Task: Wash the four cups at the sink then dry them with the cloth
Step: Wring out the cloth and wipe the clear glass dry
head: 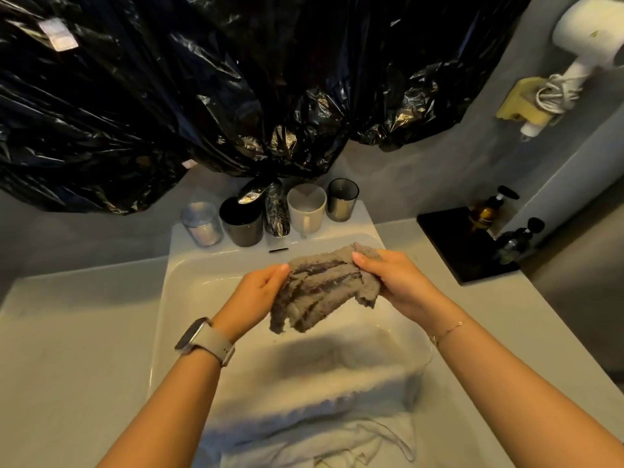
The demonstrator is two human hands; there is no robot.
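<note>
Cloth held over the sink

Left hand (258, 288) and right hand (388, 276) each grip an end of the grey cloth (324, 288) stretched between them.

Four cups sit upright in a row along the sink's (189, 265) back ledge, center frame: a clear glass cup (201, 224), a dark cup (242, 221), a white mug (306, 208) and a smoky glass cup (341, 199). The grey striped cloth (324, 285) hangs bunched up just below them, over the basin.

Dim, warm light; glare on black plastic sheet (202, 96); soft shadow in sink (189, 275); wide-angle edge distortion, slight blur.
</note>
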